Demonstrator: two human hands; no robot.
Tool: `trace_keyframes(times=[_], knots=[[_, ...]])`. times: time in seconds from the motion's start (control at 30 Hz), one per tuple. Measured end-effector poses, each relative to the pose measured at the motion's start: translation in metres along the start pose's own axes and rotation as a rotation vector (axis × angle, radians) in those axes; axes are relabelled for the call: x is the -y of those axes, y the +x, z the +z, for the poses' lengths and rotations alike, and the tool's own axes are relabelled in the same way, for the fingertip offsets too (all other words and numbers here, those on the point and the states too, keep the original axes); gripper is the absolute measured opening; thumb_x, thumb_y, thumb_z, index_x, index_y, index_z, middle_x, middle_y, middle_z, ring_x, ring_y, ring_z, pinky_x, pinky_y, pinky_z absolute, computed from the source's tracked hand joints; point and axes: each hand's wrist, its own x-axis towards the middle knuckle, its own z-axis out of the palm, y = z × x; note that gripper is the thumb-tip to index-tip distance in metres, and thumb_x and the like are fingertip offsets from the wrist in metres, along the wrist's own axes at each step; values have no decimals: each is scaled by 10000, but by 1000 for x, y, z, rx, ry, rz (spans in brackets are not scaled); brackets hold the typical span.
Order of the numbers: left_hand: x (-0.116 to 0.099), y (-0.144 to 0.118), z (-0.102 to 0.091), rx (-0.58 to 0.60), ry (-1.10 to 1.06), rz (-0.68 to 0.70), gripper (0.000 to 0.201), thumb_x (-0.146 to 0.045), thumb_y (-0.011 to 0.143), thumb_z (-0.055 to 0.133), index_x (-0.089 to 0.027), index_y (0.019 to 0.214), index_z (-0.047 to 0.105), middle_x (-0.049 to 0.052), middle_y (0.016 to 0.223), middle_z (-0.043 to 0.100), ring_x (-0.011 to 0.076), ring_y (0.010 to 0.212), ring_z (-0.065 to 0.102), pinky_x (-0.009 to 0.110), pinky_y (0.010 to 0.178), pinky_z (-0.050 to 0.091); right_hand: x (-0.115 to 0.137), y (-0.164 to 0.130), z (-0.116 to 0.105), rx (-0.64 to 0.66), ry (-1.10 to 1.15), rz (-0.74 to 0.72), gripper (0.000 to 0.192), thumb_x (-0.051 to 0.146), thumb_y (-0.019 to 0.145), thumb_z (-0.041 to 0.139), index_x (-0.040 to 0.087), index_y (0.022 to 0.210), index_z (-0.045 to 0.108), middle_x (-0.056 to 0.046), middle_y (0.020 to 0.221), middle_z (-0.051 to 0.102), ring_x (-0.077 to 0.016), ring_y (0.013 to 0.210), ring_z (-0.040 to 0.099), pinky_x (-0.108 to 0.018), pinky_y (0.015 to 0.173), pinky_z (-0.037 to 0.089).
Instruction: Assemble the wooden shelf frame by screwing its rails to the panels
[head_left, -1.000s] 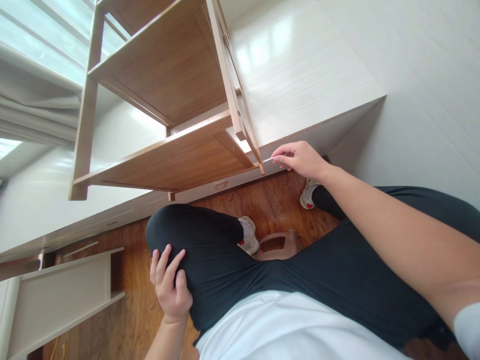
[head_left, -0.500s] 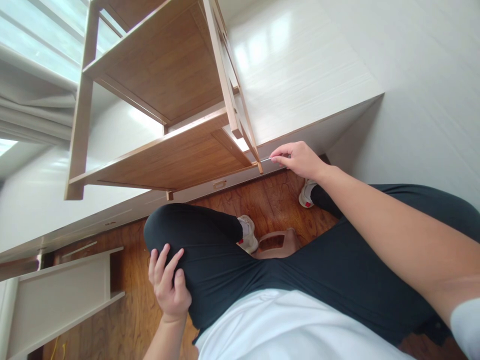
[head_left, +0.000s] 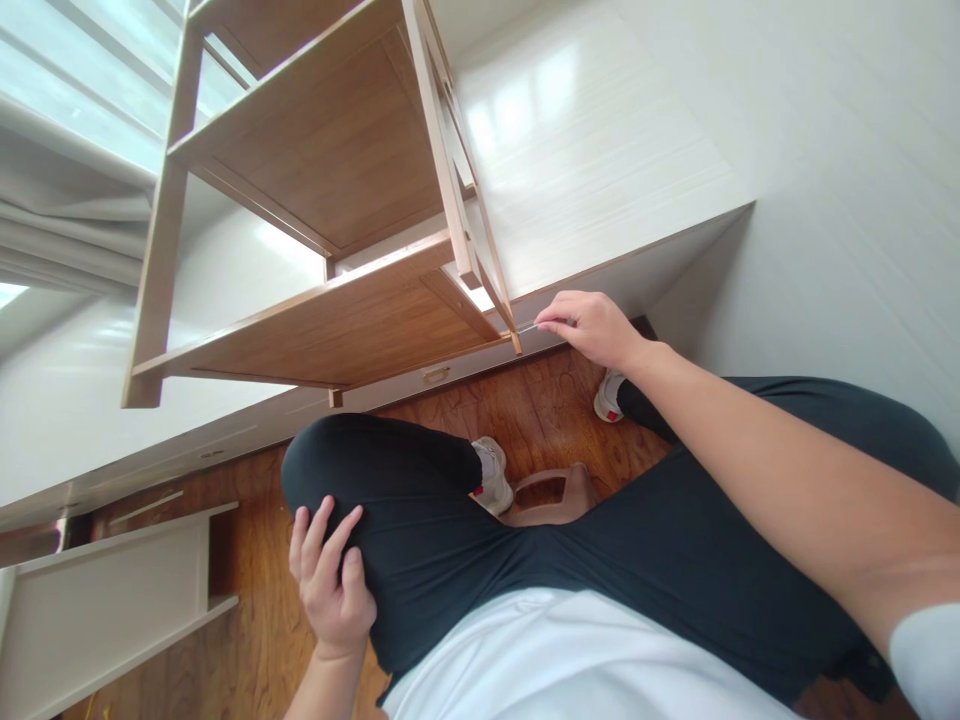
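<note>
My right hand (head_left: 589, 325) pinches a thin silvery rod, which looks like a hex key (head_left: 528, 328), between thumb and fingertips. Its far end meets the lower end of a leg of the wooden shelf unit (head_left: 390, 315); the tip itself is too small to make out. The shelf unit has several brown boards between light wooden legs and stands tilted in my view. My left hand (head_left: 334, 580) lies on my left knee with its fingers apart, holding nothing.
Behind the shelf unit is a white raised platform (head_left: 585, 190) with a drawer front below. A pinkish-brown stool (head_left: 559, 510) is between my feet. A white panel piece (head_left: 112, 610) lies on the wooden floor (head_left: 262, 600) at left. Grey curtains (head_left: 67, 220) hang by the window.
The hex key has tilted slightly in my right hand, its hand end now a little higher than its tip. My left hand stays on the knee. The whole view has shifted slightly.
</note>
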Motion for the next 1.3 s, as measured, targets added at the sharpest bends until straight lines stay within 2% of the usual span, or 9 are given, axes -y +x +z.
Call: trace_keyframes(times=[0.17, 0.33, 0.47, 0.57, 0.7, 0.97, 1.13, 1.3], knots=[[2, -1, 0, 9, 22, -14, 362, -222, 1017, 511, -217, 1315, 716, 115, 1597, 568, 371, 1589, 378, 635, 1321, 264, 0, 2, 2, -31, 73, 56, 238, 388, 972, 683, 231, 898, 845, -65, 919, 722, -222, 836, 661, -367, 808, 496], [3, -1, -1, 8, 20, -17, 366, -224, 1014, 514, -230, 1320, 715, 109, 1601, 564, 374, 1584, 387, 641, 1321, 264, 5, 2, 1, 71, 155, 169, 221, 365, 947, 673, 212, 874, 816, -36, 821, 763, -214, 787, 672, -343, 770, 476], [3, -2, -1, 8, 6, -21, 387, -208, 1009, 525, -249, 1347, 709, 95, 1617, 551, 376, 1590, 374, 644, 1326, 247, 11, 1, -3, 128, 164, 256, 218, 382, 949, 673, 217, 889, 802, 9, 637, 708, -185, 618, 650, -324, 693, 470], [3, -2, -1, 9, 7, -20, 390, -207, 1012, 523, -246, 1354, 707, 96, 1615, 553, 375, 1591, 374, 641, 1328, 244, 11, 1, -4, 139, 216, 297, 201, 379, 939, 681, 217, 898, 794, 5, 677, 755, -171, 550, 659, -321, 660, 503], [2, 0, -2, 9, 7, -5, 401, -187, 1011, 522, -251, 1364, 702, 87, 1620, 551, 364, 1594, 370, 626, 1329, 246, 9, 1, -3, 102, 106, 241, 152, 337, 910, 714, 227, 869, 811, -28, 814, 817, -213, 706, 738, -338, 733, 527], [3, -1, -1, 5, 9, -9, 396, -197, 1010, 522, -242, 1359, 705, 100, 1612, 557, 370, 1591, 376, 635, 1325, 258, 5, 1, 0, 72, -87, 119, 133, 299, 948, 709, 255, 951, 835, -42, 969, 844, -247, 883, 761, -358, 824, 522], [3, -2, -2, 8, 13, -20, 392, -205, 1008, 523, -242, 1352, 710, 105, 1612, 556, 375, 1591, 375, 642, 1325, 258, 2, -1, 2, 29, -70, 32, 168, 317, 1002, 661, 258, 975, 815, -47, 1172, 817, -260, 1071, 747, -375, 942, 530], [2, -1, -2, 7, 20, -18, 386, -215, 1011, 518, -237, 1343, 715, 109, 1603, 565, 373, 1588, 382, 639, 1322, 267, 2, -1, 4, 39, -50, 41, 171, 311, 1012, 641, 252, 982, 798, -54, 1159, 815, -268, 1082, 739, -388, 968, 524]])
